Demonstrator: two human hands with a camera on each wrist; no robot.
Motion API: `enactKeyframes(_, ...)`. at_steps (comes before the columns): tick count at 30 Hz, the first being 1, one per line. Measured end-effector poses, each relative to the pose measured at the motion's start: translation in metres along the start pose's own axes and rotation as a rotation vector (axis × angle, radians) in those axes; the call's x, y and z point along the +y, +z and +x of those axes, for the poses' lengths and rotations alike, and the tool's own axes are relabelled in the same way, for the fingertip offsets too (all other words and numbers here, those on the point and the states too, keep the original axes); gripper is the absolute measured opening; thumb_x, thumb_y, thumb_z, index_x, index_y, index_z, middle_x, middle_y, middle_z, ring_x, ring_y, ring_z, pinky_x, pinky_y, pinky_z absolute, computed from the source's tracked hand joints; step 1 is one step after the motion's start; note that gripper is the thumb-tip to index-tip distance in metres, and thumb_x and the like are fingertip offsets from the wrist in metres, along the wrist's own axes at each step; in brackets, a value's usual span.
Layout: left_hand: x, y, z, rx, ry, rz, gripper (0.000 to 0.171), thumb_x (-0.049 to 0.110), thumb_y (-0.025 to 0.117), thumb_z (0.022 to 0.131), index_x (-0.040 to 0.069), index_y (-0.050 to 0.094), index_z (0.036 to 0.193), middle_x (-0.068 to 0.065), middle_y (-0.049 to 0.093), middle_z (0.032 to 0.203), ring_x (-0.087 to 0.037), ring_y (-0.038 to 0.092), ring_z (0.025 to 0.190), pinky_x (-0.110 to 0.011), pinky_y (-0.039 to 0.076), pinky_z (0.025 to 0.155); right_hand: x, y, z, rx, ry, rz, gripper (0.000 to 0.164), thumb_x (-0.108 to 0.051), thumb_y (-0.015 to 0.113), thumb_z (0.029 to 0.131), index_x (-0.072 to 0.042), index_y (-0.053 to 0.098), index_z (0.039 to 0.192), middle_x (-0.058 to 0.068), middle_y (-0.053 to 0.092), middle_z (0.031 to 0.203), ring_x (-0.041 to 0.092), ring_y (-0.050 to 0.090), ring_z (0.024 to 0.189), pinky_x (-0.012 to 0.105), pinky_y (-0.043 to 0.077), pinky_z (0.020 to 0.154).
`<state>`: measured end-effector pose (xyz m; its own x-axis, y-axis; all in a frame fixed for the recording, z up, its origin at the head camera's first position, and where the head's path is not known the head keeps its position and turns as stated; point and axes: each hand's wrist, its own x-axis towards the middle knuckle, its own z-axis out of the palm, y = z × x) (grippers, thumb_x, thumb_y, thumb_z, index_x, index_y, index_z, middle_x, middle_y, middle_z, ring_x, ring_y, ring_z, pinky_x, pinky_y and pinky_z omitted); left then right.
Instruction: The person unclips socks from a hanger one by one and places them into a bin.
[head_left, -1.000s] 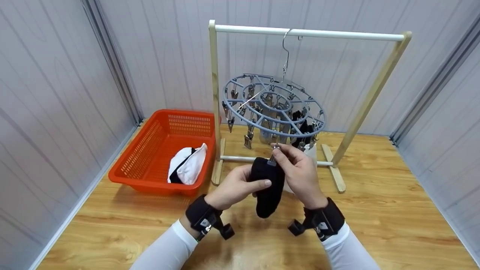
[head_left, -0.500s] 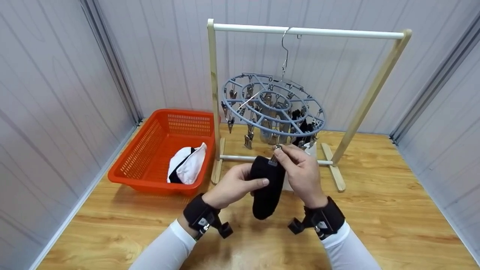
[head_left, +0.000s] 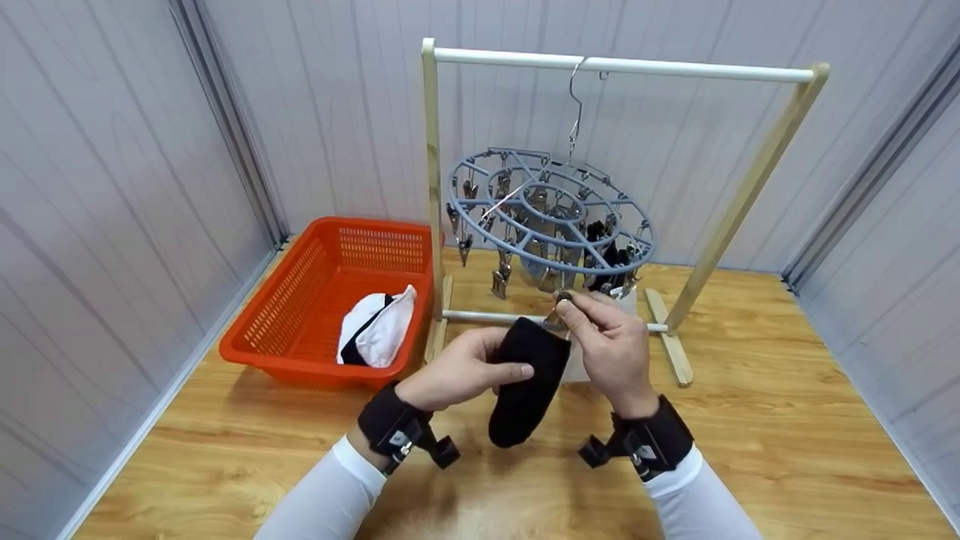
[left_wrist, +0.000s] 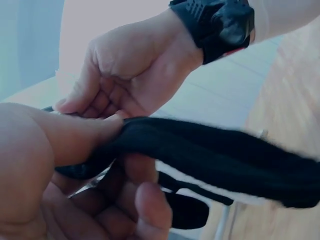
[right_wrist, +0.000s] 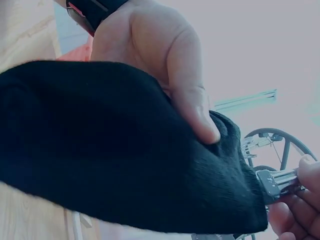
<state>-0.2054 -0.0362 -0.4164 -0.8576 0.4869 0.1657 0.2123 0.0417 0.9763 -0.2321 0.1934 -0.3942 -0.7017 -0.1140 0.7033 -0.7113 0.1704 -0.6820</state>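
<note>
My left hand (head_left: 465, 365) pinches a black sock (head_left: 531, 397) near its opening, thumb on the near face. The sock's toe hangs down toward me. My right hand (head_left: 611, 349) pinches a metal clip (head_left: 556, 321) that hangs from the front rim of a round grey-blue drying hanger (head_left: 551, 266). In the right wrist view the clip's tip (right_wrist: 270, 185) lies at the edge of the sock's opening; I cannot tell whether it grips the cloth. The left wrist view shows the sock (left_wrist: 210, 155) stretched out from my left fingers.
An orange basket (head_left: 247, 352) at the left holds white and black cloth pieces (head_left: 384, 334). The hanger hooks onto the white bar (head_left: 690, 71) of a wooden stand (head_left: 739, 202). More clips (head_left: 501, 281) and dark cloth (head_left: 619, 259) hang from it.
The sock has shifted slightly left and down with my left hand, its toe swinging left. The clip, earlier overlapping the sock's front, now sits at its upper right edge, still pinched.
</note>
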Motion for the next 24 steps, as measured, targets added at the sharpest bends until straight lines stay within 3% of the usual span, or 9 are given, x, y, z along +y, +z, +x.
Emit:
enactKeyframes(4,0.005,-0.011,-0.003,-0.017,-0.001,0.043,0.022,0.014,0.077,0.106,0.003,0.077,0.125,-0.006,0.08,0.104,-0.018,0.074,0.088,-0.032,0.061,0.075,-0.001,0.0,0.0,-0.009,0.018,-0.03,0.018,0.001,0.075,0.104,0.004,0.083,0.121,0.015,0.08,0.107,0.013,0.068,0.084,0.02,0.052,0.074)
enactKeyframes(10,0.016,-0.034,-0.012,0.023,-0.017,0.103,0.023,0.017,0.078,0.105,0.006,0.077,0.125,-0.009,0.081,0.105,-0.022,0.075,0.091,-0.034,0.063,0.077,-0.003,0.003,0.0,-0.055,0.074,-0.04,0.022,-0.006,0.076,0.106,0.0,0.082,0.127,0.01,0.079,0.113,0.016,0.065,0.085,0.022,0.051,0.074)
enactKeyframes(13,0.024,-0.048,-0.019,0.05,-0.034,0.152,0.023,0.02,0.079,0.105,0.007,0.077,0.124,-0.008,0.081,0.104,-0.023,0.074,0.09,-0.034,0.061,0.075,-0.004,0.005,0.001,-0.058,0.055,-0.059,0.025,-0.007,0.078,0.105,-0.001,0.081,0.129,0.006,0.077,0.11,0.017,0.061,0.082,0.023,0.049,0.071)
enactKeyframes(18,0.033,-0.071,-0.032,0.122,-0.017,0.197,0.024,0.021,0.08,0.105,0.008,0.076,0.124,-0.009,0.08,0.107,-0.028,0.075,0.095,-0.037,0.062,0.081,-0.005,0.006,0.001,-0.038,-0.092,-0.178,0.031,-0.006,0.084,0.099,0.004,0.079,0.128,0.008,0.074,0.105,0.019,0.058,0.079,0.023,0.045,0.067)
enactKeyframes(24,0.041,-0.097,-0.047,0.297,0.018,0.21,0.02,0.016,0.08,0.104,0.005,0.077,0.121,-0.012,0.08,0.11,-0.029,0.076,0.098,-0.035,0.061,0.088,-0.007,0.001,0.003,0.029,-0.306,-0.349,0.03,-0.007,0.083,0.099,0.004,0.079,0.126,0.013,0.075,0.107,0.027,0.063,0.092,0.03,0.047,0.081)
